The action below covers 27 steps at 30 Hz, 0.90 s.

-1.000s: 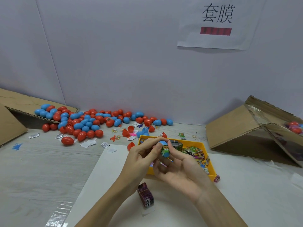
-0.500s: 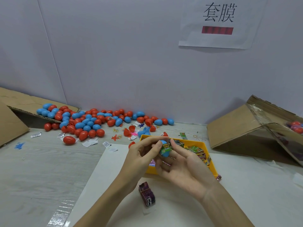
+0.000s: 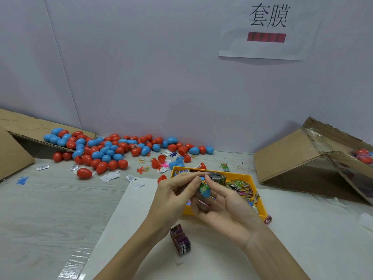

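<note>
Pinching 1 blue egg (image 3: 205, 193) between left hand (image 3: 175, 196) and right hand (image 3: 228, 207), film sleeve (image 3: 202, 186) partly on; pile of loose eggs (image 3: 105, 152) left.

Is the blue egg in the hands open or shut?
Looks shut: the blue egg shows one whole shell, printed film around its middle.

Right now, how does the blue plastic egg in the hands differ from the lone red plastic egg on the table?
The blue plastic egg wears a green printed wrapper; the lone red plastic egg is bare. The left hand and right hand hold the blue egg above the yellow tray; the red egg lies sideways on the grey table. Both share an egg shape.
</note>
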Each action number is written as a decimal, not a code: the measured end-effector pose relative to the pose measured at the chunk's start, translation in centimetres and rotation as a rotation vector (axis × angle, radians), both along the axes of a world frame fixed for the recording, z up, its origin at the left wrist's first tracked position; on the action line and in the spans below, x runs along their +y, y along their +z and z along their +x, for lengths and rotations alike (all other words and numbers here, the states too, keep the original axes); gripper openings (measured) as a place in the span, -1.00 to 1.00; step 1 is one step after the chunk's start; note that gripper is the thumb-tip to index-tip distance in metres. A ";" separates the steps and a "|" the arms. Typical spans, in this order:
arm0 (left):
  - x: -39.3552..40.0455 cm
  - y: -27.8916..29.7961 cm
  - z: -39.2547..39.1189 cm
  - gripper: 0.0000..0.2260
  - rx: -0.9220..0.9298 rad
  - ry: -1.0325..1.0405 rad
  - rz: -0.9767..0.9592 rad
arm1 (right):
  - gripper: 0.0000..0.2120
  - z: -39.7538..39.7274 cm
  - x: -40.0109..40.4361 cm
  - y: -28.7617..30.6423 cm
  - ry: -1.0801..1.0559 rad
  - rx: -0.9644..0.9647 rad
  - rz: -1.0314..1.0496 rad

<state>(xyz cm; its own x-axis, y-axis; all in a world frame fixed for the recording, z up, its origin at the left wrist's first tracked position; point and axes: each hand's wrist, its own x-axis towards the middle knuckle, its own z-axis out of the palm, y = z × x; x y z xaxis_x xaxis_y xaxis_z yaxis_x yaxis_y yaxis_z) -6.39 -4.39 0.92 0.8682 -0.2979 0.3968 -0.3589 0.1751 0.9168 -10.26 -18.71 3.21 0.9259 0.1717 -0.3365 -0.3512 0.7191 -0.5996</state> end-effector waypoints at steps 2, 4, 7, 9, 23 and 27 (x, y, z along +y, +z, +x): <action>-0.2 0.0 -0.1 -0.77 -0.027 0.039 0.011 | -0.68 -0.1 0.1 0.0 -0.001 -0.043 -0.023; -0.3 -0.2 0.0 -0.81 -0.059 0.094 0.037 | -0.72 -0.3 0.1 0.0 0.017 -0.106 -0.069; -0.3 -0.3 0.2 -0.81 -0.099 0.154 0.077 | -0.71 -0.4 -0.1 0.0 0.049 -0.214 -0.197; -0.2 -0.3 0.3 -0.81 -0.084 0.138 0.085 | -0.69 -0.4 -0.3 0.0 0.054 -0.260 -0.295; 0.3 -0.4 1.0 -0.77 0.108 0.038 0.009 | -0.71 -0.7 0.1 -0.1 0.042 -0.351 -0.461; 0.3 -0.5 1.1 -0.75 0.104 0.049 0.010 | -0.75 -0.7 0.1 -0.1 0.041 -0.341 -0.444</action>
<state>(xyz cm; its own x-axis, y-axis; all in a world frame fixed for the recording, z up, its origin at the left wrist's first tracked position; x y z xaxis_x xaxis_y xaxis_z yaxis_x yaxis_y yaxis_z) -5.33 -4.05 0.44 0.9181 -0.2575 0.3013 -0.2698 0.1507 0.9511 -10.93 -18.58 3.14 0.9904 0.1202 -0.0677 -0.1071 0.3612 -0.9263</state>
